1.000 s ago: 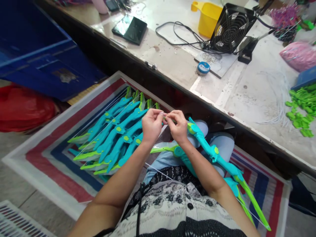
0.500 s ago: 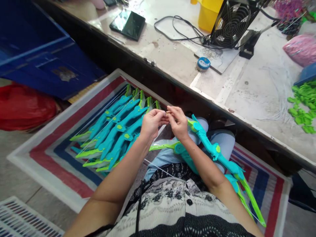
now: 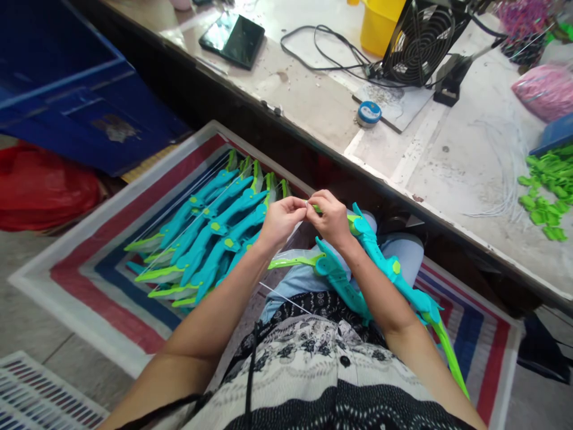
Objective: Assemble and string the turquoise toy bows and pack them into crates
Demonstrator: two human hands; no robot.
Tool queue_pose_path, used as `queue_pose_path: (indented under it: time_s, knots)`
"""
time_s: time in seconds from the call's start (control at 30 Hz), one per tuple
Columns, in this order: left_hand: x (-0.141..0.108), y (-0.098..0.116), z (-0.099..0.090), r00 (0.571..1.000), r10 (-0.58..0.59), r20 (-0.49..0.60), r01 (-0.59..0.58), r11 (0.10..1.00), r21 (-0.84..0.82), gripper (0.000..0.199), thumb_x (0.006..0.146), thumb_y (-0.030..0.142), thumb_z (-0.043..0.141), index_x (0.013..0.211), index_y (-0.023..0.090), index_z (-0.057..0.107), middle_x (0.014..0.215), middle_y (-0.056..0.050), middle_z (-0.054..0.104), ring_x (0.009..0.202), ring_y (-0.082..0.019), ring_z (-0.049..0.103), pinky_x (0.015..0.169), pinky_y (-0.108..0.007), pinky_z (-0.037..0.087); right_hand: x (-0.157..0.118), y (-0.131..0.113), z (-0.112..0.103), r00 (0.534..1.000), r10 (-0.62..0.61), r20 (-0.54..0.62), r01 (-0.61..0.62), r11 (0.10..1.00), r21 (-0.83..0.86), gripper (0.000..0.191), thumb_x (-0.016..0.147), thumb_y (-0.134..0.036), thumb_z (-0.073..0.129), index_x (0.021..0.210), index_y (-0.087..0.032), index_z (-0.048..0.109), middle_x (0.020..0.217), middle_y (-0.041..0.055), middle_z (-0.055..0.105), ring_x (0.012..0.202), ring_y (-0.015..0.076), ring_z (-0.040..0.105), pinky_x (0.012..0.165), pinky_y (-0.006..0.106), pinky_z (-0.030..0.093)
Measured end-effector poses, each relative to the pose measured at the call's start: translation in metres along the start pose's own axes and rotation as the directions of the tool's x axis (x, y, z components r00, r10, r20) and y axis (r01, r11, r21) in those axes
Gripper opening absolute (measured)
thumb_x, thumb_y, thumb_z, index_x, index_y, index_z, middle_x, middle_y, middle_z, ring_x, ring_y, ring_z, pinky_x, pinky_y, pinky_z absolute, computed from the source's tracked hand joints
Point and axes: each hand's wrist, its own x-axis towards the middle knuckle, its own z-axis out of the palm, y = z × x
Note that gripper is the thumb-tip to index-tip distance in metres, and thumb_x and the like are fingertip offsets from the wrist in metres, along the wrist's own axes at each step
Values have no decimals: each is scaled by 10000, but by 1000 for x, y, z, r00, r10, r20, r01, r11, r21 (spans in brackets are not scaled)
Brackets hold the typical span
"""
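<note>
Above my lap, my left hand (image 3: 282, 222) and my right hand (image 3: 331, 220) meet fingertip to fingertip. My left hand is closed in a pinch on a thin white string, only a speck of which shows between the fingers. My right hand is closed around the green tip of a turquoise toy bow (image 3: 380, 252), whose body runs back under my right forearm. A second toy bow (image 3: 336, 276) lies across my lap below. To the left, several similar toy bows (image 3: 210, 230) are stacked side by side. The exact grip at the fingertips is partly hidden.
A white-rimmed crate (image 3: 89, 325) with a striped lining holds the stacked bows. On the bench stand a black fan (image 3: 416, 51), a blue-lidded tin (image 3: 369, 113), a phone-like tablet (image 3: 233, 40) and green plastic parts (image 3: 548, 203). A blue bin (image 3: 80, 101) is at left.
My right hand has turned and closed more tightly on the bow's tip, and my fingertips have drawn together. The bow has shifted slightly right; its far green end has dropped behind my right arm.
</note>
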Motion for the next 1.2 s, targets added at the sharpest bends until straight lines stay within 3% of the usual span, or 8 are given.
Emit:
queue_pose_path:
  time_s: [0.1,0.23,0.37,0.63,0.83,0.97,1.07,1.2]
  knots:
    - [-1,-5,2,998,62,-2,-61,996,68,263,592,314,795,715,137,644,660,-15,656,606,-123,608,595,-241,510,-5,3,2,995,48,-88,-34,987,154,156,900,-214,554,793,-181,662,886,50,663,816,137,620,745,258,513]
    - [-1,-14,0,997,68,-44,-59,981,183,286,616,389,776,673,145,639,550,9,599,503,-108,533,506,-231,437,-14,14,4,989,105,-100,-70,949,306,149,888,-226,590,785,-176,686,871,44,686,823,134,642,739,257,525]
    - [-2,-23,-6,998,35,-53,-25,983,183,314,602,410,776,755,137,748,707,-36,703,603,-115,549,583,-248,452,-22,20,9,990,95,-100,-58,942,330,159,903,-241,589,806,-186,703,889,45,701,846,141,657,777,279,537]
    - [-8,-27,-14,992,94,83,-120,907,404,363,745,468,700,914,162,800,943,-85,774,907,-232,678,886,-357,532,-38,22,15,995,-15,-94,30,986,161,206,967,-269,516,885,-201,693,974,62,695,897,152,650,816,302,543]
    - [-13,-30,-22,990,80,113,-129,829,544,406,782,494,638,903,138,793,899,-63,781,855,-242,693,796,-332,555,-43,22,20,1000,-27,9,27,998,-57,230,990,-218,442,875,-185,638,1004,98,664,963,188,609,871,337,508]
    - [-9,-33,-21,990,111,86,-141,799,585,367,777,452,633,875,131,782,875,-68,776,847,-232,693,783,-319,561,-39,15,30,996,88,1,-86,969,-230,160,947,-177,496,847,-171,622,961,100,666,953,219,590,887,375,467]
    - [-16,-15,-24,986,120,113,-164,765,623,367,784,431,636,993,158,765,986,-70,770,891,-216,691,837,-333,567,-43,14,12,995,91,-27,-95,971,-220,164,966,-212,502,894,-174,645,958,86,679,993,216,588,919,371,461]
    - [-60,30,-66,944,330,-24,-217,674,706,303,828,417,650,1041,221,742,1051,-48,742,813,-185,676,739,-335,583,-88,28,-62,973,123,-193,-173,947,-272,224,993,-346,502,994,-194,667,1008,85,690,1019,221,597,958,403,472]
